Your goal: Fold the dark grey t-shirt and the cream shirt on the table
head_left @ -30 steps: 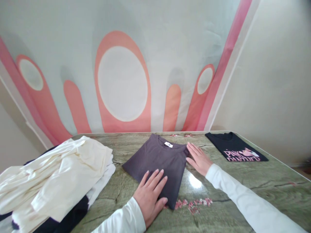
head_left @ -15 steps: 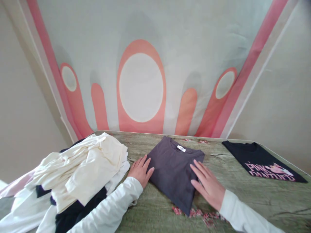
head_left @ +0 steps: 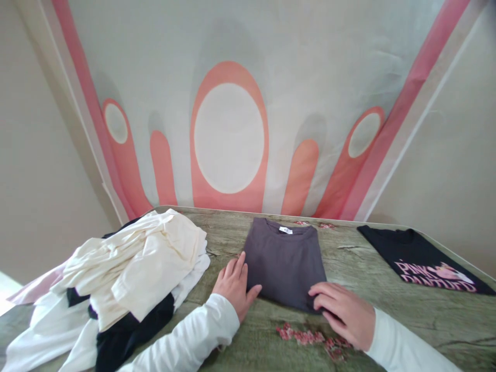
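A folded dark grey T-shirt lies square on the green marbled table, collar and white label toward the wall. My left hand rests flat against its left edge, fingers stretched out and together. My right hand sits at the shirt's near right corner, fingers curled onto the fabric edge. Both arms wear white sleeves.
A heap of cream, white and black clothes covers the table's left side. A folded black T-shirt with pink print lies at the right. A pink flower pattern marks the table near my hands. A painted wall stands behind.
The grey shirt has been turned from a slanted lie to square with the table. My right hand slid down to its near right corner and curled; my left hand stayed at the left edge.
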The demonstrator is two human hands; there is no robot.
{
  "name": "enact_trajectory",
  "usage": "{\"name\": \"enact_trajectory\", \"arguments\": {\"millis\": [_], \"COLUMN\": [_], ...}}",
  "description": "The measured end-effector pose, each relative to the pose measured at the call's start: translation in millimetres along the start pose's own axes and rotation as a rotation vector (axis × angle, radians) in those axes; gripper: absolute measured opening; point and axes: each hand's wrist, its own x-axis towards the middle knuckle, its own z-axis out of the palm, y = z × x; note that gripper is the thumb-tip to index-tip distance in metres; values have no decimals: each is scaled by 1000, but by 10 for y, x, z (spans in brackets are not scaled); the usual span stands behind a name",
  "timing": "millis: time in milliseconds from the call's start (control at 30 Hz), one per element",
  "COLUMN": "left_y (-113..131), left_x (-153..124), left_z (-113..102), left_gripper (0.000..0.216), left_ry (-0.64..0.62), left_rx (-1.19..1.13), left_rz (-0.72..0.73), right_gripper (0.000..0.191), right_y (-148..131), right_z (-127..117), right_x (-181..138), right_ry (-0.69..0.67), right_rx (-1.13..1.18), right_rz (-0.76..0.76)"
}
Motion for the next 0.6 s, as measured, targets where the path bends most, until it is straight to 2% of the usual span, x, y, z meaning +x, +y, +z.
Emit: {"name": "enact_trajectory", "arguments": {"millis": [167, 300, 433, 533, 600], "left_y": [376, 567, 590, 583, 588], "left_x": [-244, -365, -370, -352, -343], "left_z": [46, 91, 58, 17, -3], "left_gripper": [66, 68, 66, 67, 67], "left_ry": [-24, -61, -93, -124, -145], "left_rx": [-113, -195, -232, -238, -232], "left_rz": [261, 474, 494, 485, 475], "right_gripper": [27, 29, 34, 52, 57], "right_y": [459, 733, 695, 656, 739], "right_z": [-151, -146, 43, 196, 248], "right_x": [-249, -347, -368, -437, -524], "right_ry": [-27, 54, 107, 32, -10], "right_rx": [-238, -428, -405, -366, -385], "right_rz": [210, 357, 294, 276, 359]}}
